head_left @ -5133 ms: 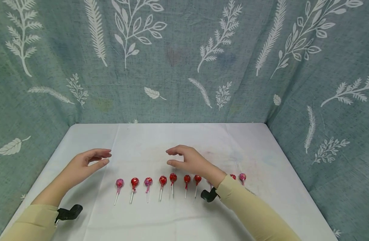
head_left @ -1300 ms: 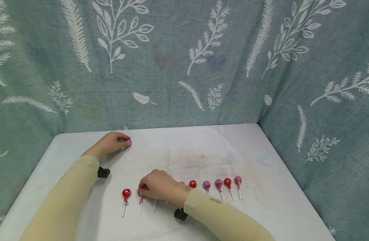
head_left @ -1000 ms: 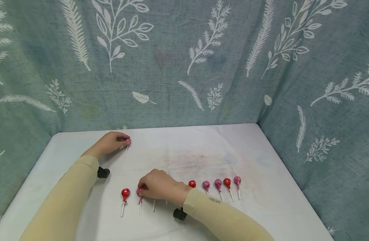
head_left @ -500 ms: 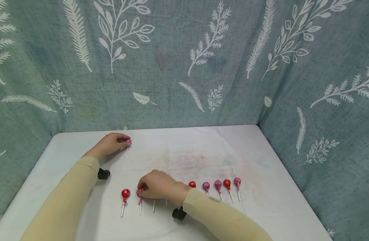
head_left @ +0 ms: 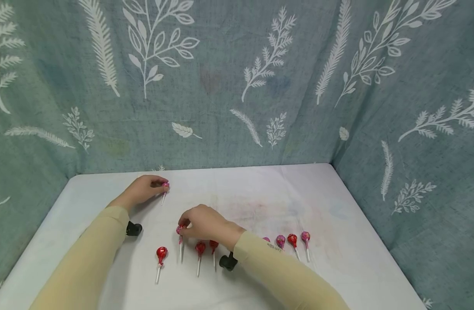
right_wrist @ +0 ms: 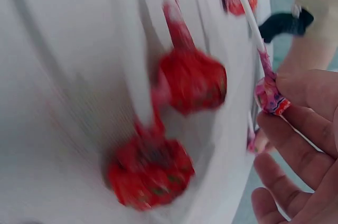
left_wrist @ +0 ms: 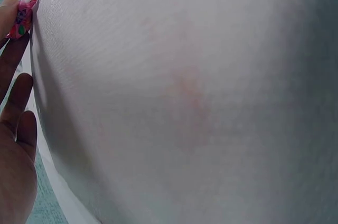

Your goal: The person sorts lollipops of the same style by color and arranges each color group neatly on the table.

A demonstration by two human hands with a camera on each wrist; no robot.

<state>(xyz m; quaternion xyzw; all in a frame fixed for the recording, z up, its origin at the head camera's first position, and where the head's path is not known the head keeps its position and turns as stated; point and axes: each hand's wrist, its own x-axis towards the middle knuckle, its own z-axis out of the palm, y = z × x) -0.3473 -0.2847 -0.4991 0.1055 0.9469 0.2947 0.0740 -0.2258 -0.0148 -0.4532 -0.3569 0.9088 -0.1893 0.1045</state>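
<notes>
Table (head_left: 182, 297) white, before you. Your left hand (head_left: 144, 188) near its far edge, right hand (head_left: 207, 221) nearer you; each narrowed to thumb-and-finger pinch. Left grips far pink lollipop (head_left: 166, 184) by head; right, near pink lollipop (head_left: 181, 242), between lone red lollipop (head_left: 161, 253) and paired red lollipops (head_left: 199, 248). Lifted or resting: cannot tell. Step, judged: repositioning both. Next seems to call for steady pinch, gentle set-down.

I see, on my feed: held lollipops (left_wrist: 22, 19) pink with purple marks | other lollipops (right_wrist: 154, 177) red or pink | sticks (right_wrist: 251, 20) white | sleeves (head_left: 82, 256) pale yellow | wrist cameras (head_left: 134, 229) black | table (head_left: 357, 262) white, faint pink stains | curtain (head_left: 221, 99) grey-green, white leaf print
</notes>
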